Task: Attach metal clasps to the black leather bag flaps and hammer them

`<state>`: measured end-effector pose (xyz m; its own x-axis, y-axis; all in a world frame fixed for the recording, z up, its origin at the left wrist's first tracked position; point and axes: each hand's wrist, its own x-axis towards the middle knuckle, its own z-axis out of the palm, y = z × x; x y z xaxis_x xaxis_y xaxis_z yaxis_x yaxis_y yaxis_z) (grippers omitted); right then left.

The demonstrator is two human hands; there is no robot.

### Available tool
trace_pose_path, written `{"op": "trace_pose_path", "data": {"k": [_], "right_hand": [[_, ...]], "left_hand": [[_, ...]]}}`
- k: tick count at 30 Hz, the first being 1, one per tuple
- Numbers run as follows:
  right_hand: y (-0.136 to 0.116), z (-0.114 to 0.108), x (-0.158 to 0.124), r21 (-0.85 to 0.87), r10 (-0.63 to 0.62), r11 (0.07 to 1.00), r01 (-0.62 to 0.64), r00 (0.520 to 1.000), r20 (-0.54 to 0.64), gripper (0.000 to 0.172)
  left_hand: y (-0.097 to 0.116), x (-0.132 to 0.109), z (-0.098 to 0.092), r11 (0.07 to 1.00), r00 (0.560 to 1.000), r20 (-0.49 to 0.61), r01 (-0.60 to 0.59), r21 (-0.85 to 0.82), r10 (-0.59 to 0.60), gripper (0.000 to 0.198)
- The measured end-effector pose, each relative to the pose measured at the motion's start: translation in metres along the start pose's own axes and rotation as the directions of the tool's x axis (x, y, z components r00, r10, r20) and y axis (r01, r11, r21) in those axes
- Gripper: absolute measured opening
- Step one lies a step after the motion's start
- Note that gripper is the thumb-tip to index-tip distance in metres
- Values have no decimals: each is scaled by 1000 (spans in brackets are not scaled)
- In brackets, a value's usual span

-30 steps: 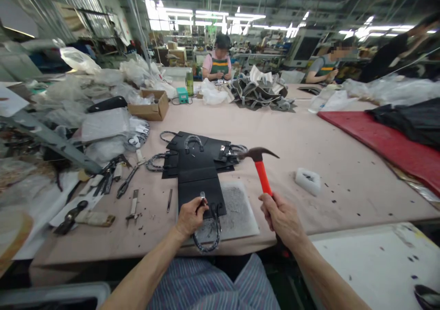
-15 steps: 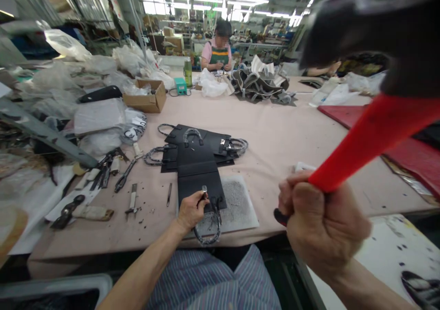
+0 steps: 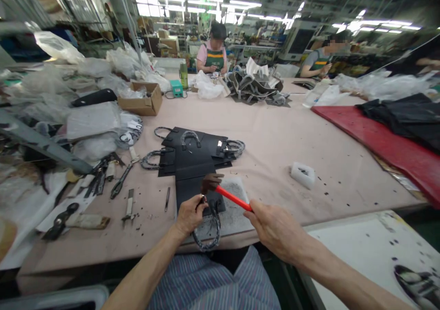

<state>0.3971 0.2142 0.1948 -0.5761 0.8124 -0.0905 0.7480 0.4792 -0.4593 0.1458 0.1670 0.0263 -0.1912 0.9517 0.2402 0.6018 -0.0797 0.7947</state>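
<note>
My right hand (image 3: pixel 271 223) is wrapped round the red handle of a hammer (image 3: pixel 233 197). The dark hammer head is at the top of a short metal punch (image 3: pixel 203 199); whether they touch I cannot tell. My left hand (image 3: pixel 190 214) pinches that punch upright over a black bag panel (image 3: pixel 195 193), near the base of its plastic-wrapped handle (image 3: pixel 209 246). Part of the panel lies on a scuffed white board (image 3: pixel 237 218). Behind it, more black panels (image 3: pixel 168 158) with wrapped handles lie stacked.
Left of the panel lie a thin metal rod (image 3: pixel 167 199), a metal tool (image 3: pixel 129 204) and another hammer (image 3: pixel 75 220). To the right are a white roll (image 3: pixel 302 175) and a red board (image 3: pixel 371 140). A cardboard box (image 3: pixel 140 99) and co-workers (image 3: pixel 212 56) are farther back.
My right hand has swung the hammer down and leftward from high on the right to the punch's top. My left hand keeps its pinch on the punch. The view has shifted slightly right.
</note>
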Motion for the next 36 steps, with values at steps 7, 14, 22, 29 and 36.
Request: {"op": "trace_pose_path", "data": {"k": [7, 14, 22, 29, 36], "right_hand": [[64, 37, 15, 363, 280, 889, -280, 959, 53, 38], [134, 88, 14, 132, 524, 848, -514, 850, -53, 30], [23, 134, 60, -57, -209, 977, 203, 971, -117, 51], [15, 163, 61, -5, -202, 979, 202, 976, -77, 60], [15, 158, 61, 35, -199, 978, 204, 974, -111, 59]], "left_hand": [[1, -1, -1, 1000, 1000, 17, -3, -27, 3, 11], [-2, -1, 0, 999, 1000, 17, -21, -26, 21, 12], [3, -2, -2, 997, 999, 10, 46, -58, -46, 11], [-6, 25, -27, 700, 826, -160, 336, -631, -541, 39], [-41, 24, -112, 790, 785, -266, 602, 115, -560, 30]]}}
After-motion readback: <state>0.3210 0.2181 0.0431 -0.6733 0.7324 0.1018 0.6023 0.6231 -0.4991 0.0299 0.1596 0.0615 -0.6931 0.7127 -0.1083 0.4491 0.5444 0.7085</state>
